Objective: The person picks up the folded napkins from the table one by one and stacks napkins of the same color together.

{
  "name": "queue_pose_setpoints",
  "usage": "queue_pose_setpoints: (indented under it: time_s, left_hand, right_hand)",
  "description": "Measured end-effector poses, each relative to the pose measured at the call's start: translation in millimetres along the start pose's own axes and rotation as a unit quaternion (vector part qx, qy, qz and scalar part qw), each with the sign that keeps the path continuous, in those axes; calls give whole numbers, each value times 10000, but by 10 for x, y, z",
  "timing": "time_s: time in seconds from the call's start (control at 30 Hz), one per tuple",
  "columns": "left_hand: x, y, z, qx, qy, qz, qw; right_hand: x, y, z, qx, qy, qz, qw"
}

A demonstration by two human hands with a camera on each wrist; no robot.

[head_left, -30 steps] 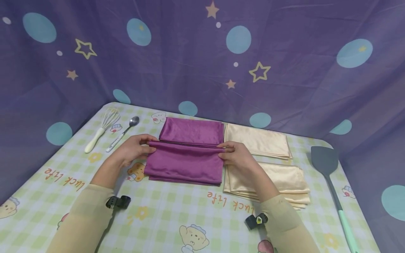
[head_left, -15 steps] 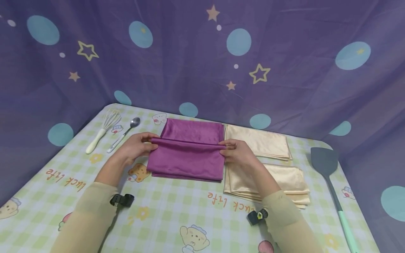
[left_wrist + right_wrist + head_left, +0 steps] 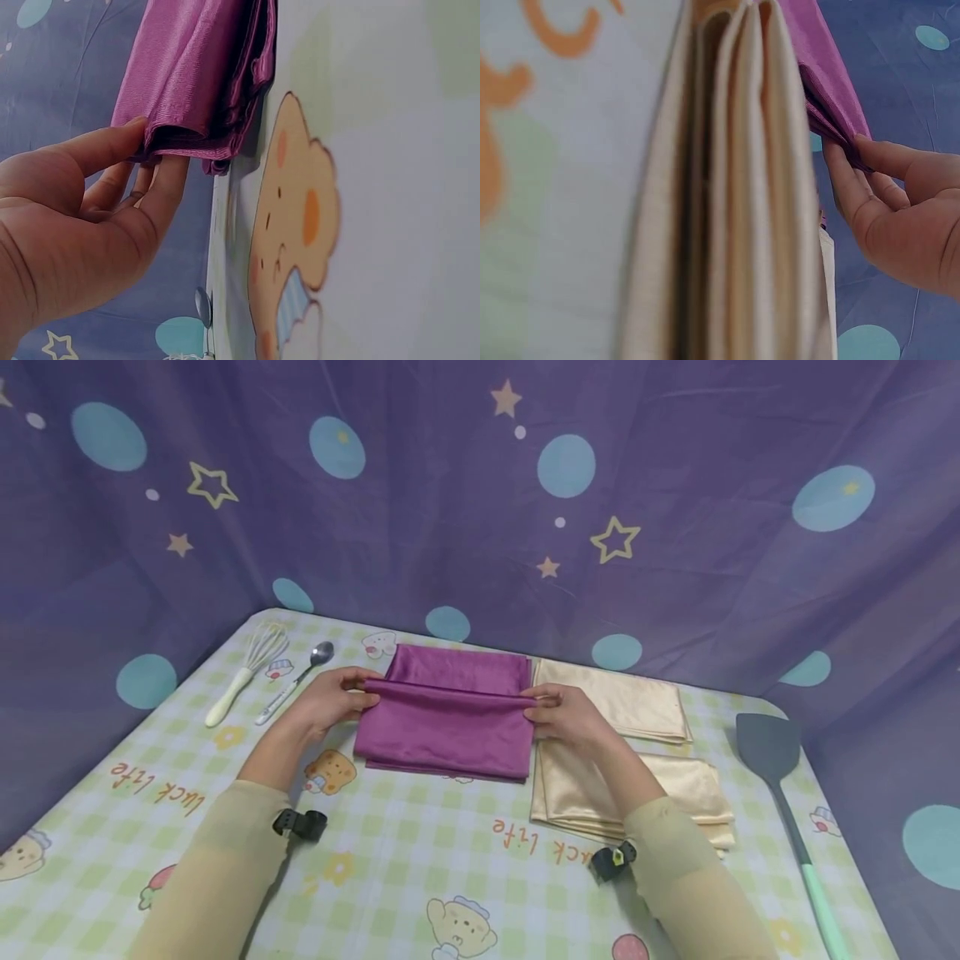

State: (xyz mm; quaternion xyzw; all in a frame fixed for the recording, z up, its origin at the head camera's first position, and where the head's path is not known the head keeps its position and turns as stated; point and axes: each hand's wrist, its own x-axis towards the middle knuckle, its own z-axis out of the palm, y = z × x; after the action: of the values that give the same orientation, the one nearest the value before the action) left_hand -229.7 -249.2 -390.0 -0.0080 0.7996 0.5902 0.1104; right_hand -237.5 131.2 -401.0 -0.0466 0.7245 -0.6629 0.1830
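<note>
A folded purple satin cloth is held by its far edge, lifted and tilted, with its near part low over the table. My left hand pinches its far left corner; in the left wrist view the thumb lies on one side of the layers and the fingers on the other. At the far right corner my right hand pinches the same cloth, as the right wrist view also shows. Just behind lies a second folded purple cloth, its near part hidden by the held one.
Two folded cream satin cloths lie to the right, one at the back and one nearer, partly under my right forearm. A whisk and a spoon lie at left. A grey turner with a mint handle lies far right.
Both hands have moved the held purple cloth away from me and slightly right, over more of the purple cloth behind. The grip at both corners stays the same.
</note>
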Motion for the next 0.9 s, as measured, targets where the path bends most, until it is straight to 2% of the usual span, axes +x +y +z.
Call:
queue_pose_setpoints:
  time_s: [0.17, 0.43, 0.9]
  left_hand:
    - [76, -4, 12, -76, 55, -41, 9999]
    - [169, 8, 21, -111, 123, -131, 9998]
    - [279, 118, 40, -168, 184, -197, 9995]
  right_hand:
    - [50, -66, -29, -72, 42, 6, 10000]
    - [171, -126, -95, 164, -193, 262, 9993]
    - [371, -171, -229, 384, -430, 470, 9972]
